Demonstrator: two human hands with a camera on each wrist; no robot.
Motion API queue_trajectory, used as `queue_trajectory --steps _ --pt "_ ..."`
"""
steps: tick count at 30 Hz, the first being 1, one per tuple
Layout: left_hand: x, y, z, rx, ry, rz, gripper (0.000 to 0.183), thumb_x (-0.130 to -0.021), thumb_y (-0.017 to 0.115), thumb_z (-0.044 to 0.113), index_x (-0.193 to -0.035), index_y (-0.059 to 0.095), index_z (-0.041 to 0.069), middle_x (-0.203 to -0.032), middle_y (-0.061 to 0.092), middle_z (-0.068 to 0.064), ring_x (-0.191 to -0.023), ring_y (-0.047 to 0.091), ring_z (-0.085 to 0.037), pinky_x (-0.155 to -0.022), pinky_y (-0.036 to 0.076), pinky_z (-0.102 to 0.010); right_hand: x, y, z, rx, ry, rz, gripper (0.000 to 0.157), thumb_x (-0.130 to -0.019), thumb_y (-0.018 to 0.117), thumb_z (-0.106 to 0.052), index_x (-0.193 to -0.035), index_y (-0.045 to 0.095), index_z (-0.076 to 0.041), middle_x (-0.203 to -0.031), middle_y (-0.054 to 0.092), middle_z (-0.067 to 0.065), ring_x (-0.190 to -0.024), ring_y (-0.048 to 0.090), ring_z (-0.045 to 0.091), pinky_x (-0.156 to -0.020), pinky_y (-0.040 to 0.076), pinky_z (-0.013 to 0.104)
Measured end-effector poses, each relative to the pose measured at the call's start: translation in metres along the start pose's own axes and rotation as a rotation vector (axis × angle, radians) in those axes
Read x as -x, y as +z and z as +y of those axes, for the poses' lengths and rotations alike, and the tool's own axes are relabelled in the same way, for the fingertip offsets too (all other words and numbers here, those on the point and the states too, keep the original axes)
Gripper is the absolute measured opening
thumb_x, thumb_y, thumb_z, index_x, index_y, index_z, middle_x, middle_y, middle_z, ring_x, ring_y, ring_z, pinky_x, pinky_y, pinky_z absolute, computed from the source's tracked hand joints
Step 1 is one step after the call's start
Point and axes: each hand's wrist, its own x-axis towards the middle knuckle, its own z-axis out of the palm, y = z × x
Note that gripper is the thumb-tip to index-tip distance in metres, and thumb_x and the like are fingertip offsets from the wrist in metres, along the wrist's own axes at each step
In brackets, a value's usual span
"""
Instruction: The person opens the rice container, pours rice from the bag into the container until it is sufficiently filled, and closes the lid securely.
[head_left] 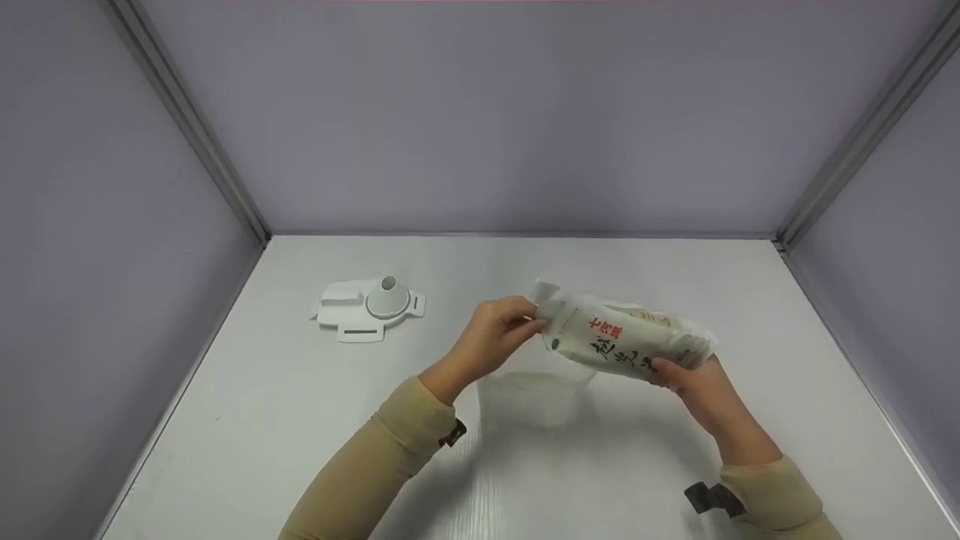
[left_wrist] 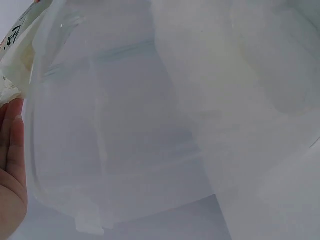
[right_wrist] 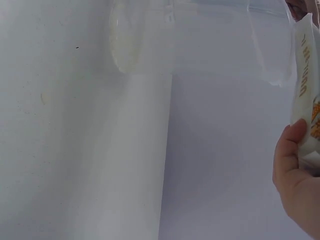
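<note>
A white printed bag of rice (head_left: pixel 604 345) with red and black lettering is held up in the air, lying slantwise between both hands. My left hand (head_left: pixel 491 334) pinches the bag's clear left end between thumb and fingers. Around the lower right end, my right hand (head_left: pixel 697 386) grips it, thumb lying on the printed front. Below the bag stands a clear plastic container (head_left: pixel 525 405), partly hidden behind it in the head view. That container (left_wrist: pixel 120 110) fills much of the left wrist view, and the bag (right_wrist: pixel 305 75) shows at the right wrist view's edge.
On the white table (head_left: pixel 247 450), a white plastic lid (head_left: pixel 352 315) with flaps and a raised round spout (head_left: pixel 388 300) lies to the left. Grey-purple panels (head_left: pixel 480 120) enclose the table at the back and both sides.
</note>
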Motion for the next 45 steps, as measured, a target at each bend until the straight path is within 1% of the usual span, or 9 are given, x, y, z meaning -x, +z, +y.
queue_trajectory --steps 3,8,14,21,28,32,36,43,45 --pt "0.003 0.000 -0.002 0.000 -0.013 0.009 0.005 -0.086 0.061 -0.006 -0.086 0.064 -0.010 -0.087 0.064 -0.018 -0.075 0.061 -0.023 -0.068 0.052 -0.024 -0.001 0.001 -0.001 0.050 0.011 0.001 0.039 -0.087 0.063 -0.005 -0.122 0.046 -0.011 -0.113 0.056 0.005 -0.100 0.057 0.020 -0.079 0.051 0.030" --pt "0.008 0.001 -0.003 0.023 -0.034 -0.010 0.006 -0.087 0.060 -0.005 -0.088 0.064 -0.011 -0.089 0.063 -0.020 -0.079 0.064 -0.026 -0.070 0.053 -0.024 0.002 0.002 -0.002 0.156 0.041 0.018 0.040 -0.088 0.065 -0.010 -0.123 0.046 -0.009 -0.110 0.056 0.004 -0.096 0.058 0.017 -0.077 0.050 0.029" --pt "0.010 0.000 -0.002 0.039 -0.030 0.023 0.005 -0.086 0.060 -0.008 -0.088 0.063 -0.012 -0.088 0.063 -0.020 -0.081 0.064 -0.027 -0.071 0.053 -0.025 -0.002 0.000 -0.006 0.206 0.017 0.011 0.044 -0.086 0.067 -0.015 -0.124 0.046 -0.007 -0.110 0.057 0.006 -0.093 0.058 0.018 -0.076 0.050 0.030" --pt "0.013 0.002 -0.002 0.003 -0.047 0.015 0.006 -0.086 0.061 -0.006 -0.087 0.064 -0.010 -0.087 0.064 -0.018 -0.077 0.062 -0.024 -0.069 0.053 -0.023 0.000 -0.002 -0.005 0.210 0.021 0.003 0.048 -0.084 0.069 -0.013 -0.126 0.046 -0.006 -0.112 0.057 0.006 -0.097 0.058 0.020 -0.078 0.050 0.031" --pt "0.013 0.002 -0.002 0.017 -0.036 0.022 0.005 -0.086 0.061 -0.007 -0.087 0.064 -0.011 -0.086 0.063 -0.019 -0.076 0.061 -0.023 -0.068 0.053 -0.025 0.002 -0.002 -0.010 0.238 0.018 0.020 0.047 -0.084 0.070 -0.014 -0.124 0.046 -0.006 -0.109 0.057 0.006 -0.094 0.058 0.018 -0.076 0.050 0.029" --pt "0.014 0.001 -0.002 0.029 -0.035 0.024 0.005 -0.085 0.061 -0.008 -0.088 0.064 -0.011 -0.087 0.063 -0.020 -0.078 0.062 -0.026 -0.070 0.053 -0.026 0.003 0.000 -0.014 0.256 0.008 0.029 0.047 -0.083 0.070 -0.012 -0.123 0.047 -0.004 -0.105 0.058 0.005 -0.090 0.057 0.018 -0.073 0.048 0.029" --pt "0.016 0.001 -0.002 0.041 -0.039 0.018 0.007 -0.086 0.060 -0.007 -0.089 0.064 -0.012 -0.089 0.063 -0.021 -0.082 0.064 -0.028 -0.072 0.053 -0.026 0.004 0.000 -0.016 0.282 0.007 0.031 0.047 -0.082 0.071 -0.013 -0.122 0.047 -0.004 -0.104 0.058 0.004 -0.086 0.057 0.017 -0.070 0.046 0.028" --pt "0.016 0.002 -0.003 0.062 -0.048 0.017 0.009 -0.087 0.059 -0.007 -0.094 0.064 -0.011 -0.093 0.063 -0.020 -0.087 0.064 -0.029 -0.075 0.053 -0.027 0.004 -0.002 -0.020 0.324 0.020 0.041 0.049 -0.081 0.072 -0.016 -0.122 0.047 -0.005 -0.102 0.058 0.003 -0.085 0.057 0.016 -0.072 0.045 0.030" --pt "0.016 0.001 -0.003 0.065 -0.052 0.017 0.010 -0.087 0.059 -0.007 -0.095 0.064 -0.011 -0.094 0.064 -0.021 -0.089 0.064 -0.028 -0.076 0.053 -0.027 0.003 -0.002 -0.020 0.316 0.017 0.038 0.049 -0.081 0.073 -0.015 -0.122 0.047 -0.004 -0.103 0.058 0.003 -0.086 0.057 0.017 -0.073 0.045 0.030"
